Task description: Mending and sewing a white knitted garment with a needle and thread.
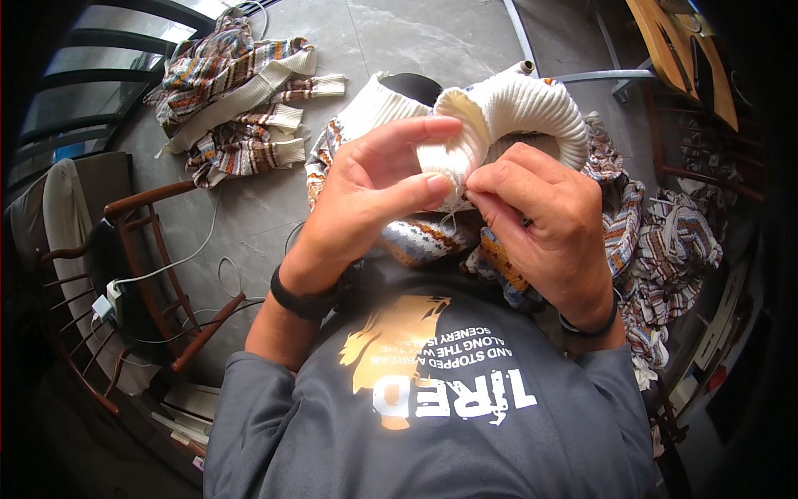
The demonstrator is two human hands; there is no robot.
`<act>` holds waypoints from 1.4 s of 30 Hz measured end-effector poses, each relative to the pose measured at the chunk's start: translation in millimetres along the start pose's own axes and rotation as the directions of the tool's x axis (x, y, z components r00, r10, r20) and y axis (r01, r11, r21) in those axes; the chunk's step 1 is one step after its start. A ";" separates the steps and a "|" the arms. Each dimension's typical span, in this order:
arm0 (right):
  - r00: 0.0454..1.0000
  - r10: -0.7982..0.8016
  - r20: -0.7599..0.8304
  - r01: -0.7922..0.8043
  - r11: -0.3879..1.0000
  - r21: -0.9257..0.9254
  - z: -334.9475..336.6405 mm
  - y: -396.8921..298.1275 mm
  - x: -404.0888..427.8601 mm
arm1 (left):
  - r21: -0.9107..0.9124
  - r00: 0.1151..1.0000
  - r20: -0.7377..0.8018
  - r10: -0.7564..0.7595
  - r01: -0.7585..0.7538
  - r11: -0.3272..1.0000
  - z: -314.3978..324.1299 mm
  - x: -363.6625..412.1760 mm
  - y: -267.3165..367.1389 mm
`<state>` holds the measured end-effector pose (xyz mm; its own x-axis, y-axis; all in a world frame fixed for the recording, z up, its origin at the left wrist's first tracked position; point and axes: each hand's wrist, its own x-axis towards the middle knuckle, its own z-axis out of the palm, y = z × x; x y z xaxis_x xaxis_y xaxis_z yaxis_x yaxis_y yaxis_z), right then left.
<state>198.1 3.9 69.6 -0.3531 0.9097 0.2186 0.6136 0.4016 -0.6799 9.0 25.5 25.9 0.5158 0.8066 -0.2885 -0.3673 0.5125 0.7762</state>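
Note:
A knitted garment with a white ribbed band and a patterned body lies before me. My left hand pinches a folded white part of the knit between thumb and fingers, the thumb on its lower edge. Close on the right, my right hand has thumb and forefinger pressed together at that same edge; whether a small tool is between them cannot be told. Loose white yarn ends hang below the left thumb. The patterned knit spreads beneath both hands.
Patterned sweaters lie on the grey tiled floor at the upper left, and more knitwear is heaped at the right. A wooden chair with a cable and plug stands left. A wooden table is at the upper right.

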 end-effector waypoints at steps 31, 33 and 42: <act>1.000 -0.013 -0.024 0.012 0.998 -0.055 7.4 -9.2 -0.7 | 0.067 0.988 0.070 0.140 -0.145 0.987 6.1 -0.4 -4.5; 0.991 -0.082 -0.104 0.077 0.996 -0.047 11.1 -0.3 0.7 | 0.144 0.985 0.090 0.147 -0.159 0.977 2.9 -1.4 -2.5; 0.979 -0.187 -0.079 0.128 0.266 0.955 -64.1 -18.7 -0.3 | 0.115 0.996 0.002 0.093 -0.092 0.989 -3.1 0.1 -6.6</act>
<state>232.0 3.0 127.2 -0.4046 0.8240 0.3967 -0.5566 0.1223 -0.8218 9.1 23.1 19.0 0.4813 0.8500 -0.2140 -0.3222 0.3986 0.8587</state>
